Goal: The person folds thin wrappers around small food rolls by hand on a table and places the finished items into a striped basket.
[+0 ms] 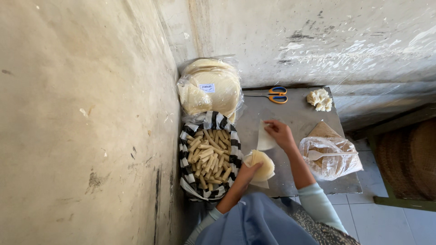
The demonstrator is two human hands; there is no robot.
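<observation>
My left hand [249,173] rests on a small stack of pale dough wrappers [262,164] at the near edge of a grey table [295,113]. My right hand [279,133] pinches one thin triangular wrapper [264,139] and lifts its edge just above the table. To the left, a basket lined with a black-and-white striped bag [234,144] holds several rolled pastry sticks [208,157].
A bagged stack of round wrappers [210,86] leans in the wall corner. Scissors with blue and orange handles [277,95] and a crumbly white lump [320,100] lie at the table's far side. A clear bag with a white spoon [329,156] sits at right. Woven baskets [415,159] stand beyond.
</observation>
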